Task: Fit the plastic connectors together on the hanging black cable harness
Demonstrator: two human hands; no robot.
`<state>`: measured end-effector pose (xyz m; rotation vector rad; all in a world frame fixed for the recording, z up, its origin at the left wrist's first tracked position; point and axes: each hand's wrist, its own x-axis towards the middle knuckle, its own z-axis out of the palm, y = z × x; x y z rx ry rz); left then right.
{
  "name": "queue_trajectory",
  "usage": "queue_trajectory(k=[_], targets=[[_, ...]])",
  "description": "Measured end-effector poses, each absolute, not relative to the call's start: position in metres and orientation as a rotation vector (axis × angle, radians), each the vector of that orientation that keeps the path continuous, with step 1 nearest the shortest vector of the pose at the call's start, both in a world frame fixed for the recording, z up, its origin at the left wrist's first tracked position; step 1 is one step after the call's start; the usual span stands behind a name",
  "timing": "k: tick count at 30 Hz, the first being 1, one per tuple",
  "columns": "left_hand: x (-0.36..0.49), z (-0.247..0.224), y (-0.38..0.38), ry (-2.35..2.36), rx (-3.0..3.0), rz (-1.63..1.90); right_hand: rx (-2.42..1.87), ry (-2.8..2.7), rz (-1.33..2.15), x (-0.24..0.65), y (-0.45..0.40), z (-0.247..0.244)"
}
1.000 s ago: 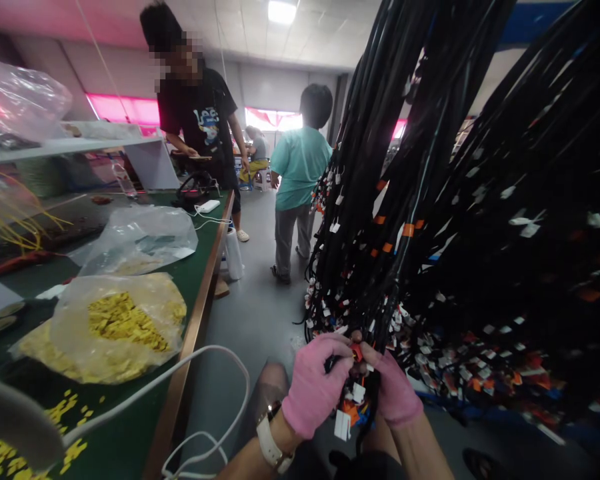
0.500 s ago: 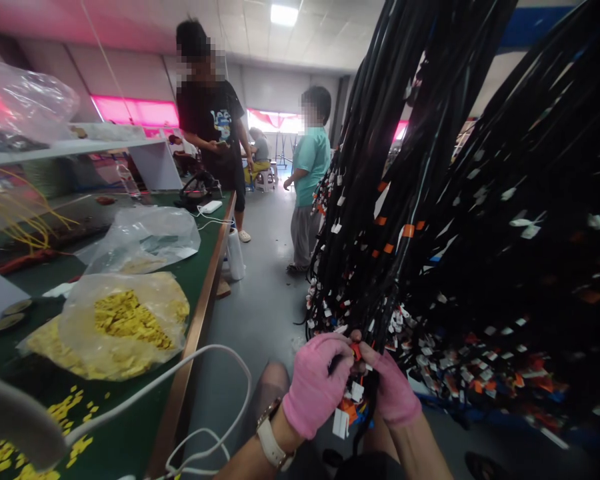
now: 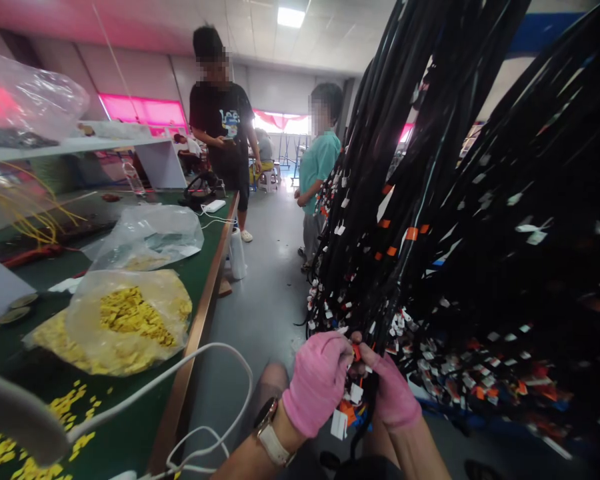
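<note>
Both of my hands wear pink gloves with bare fingertips and meet low at the hanging bundle of black cables (image 3: pixel 360 220). My left hand (image 3: pixel 317 377) is closed, its fingers bent around a small orange-red piece (image 3: pixel 357 351), perhaps a tag or connector. From the other side, my right hand (image 3: pixel 394 390) pinches at the same piece with thumb and fingers. The fingers cover most of it. Just below hang a white label (image 3: pixel 339 424) and an orange tag (image 3: pixel 348 411) among cable ends.
To the left, a green-topped table (image 3: pixel 200 257) holds a plastic bag of yellow pieces (image 3: pixel 135 317), with loose yellow pieces (image 3: pixel 83 417) around it. A white cable (image 3: pixel 205 353) loops past the table's edge. Two people stand ahead in the aisle. More cables (image 3: pixel 520 267) hang at right.
The view has shifted slightly, so the table and people sit further right. My left hand has turned a little at the orange-red piece. The person in teal has brought their hands together.
</note>
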<state>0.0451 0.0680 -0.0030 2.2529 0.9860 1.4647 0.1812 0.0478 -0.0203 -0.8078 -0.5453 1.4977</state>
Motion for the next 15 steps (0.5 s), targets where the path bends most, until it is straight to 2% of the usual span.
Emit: queue_trajectory(k=[8,15], targets=[[0.043,0.001,0.071,0.988,2.607,1.463,-0.806,-0.571,1.466,0.18,0.049,-0.025],[0.036,0.001,0.071,0.967,2.345,1.388,-0.869,-0.481,1.517,0.174,0.048,-0.012]])
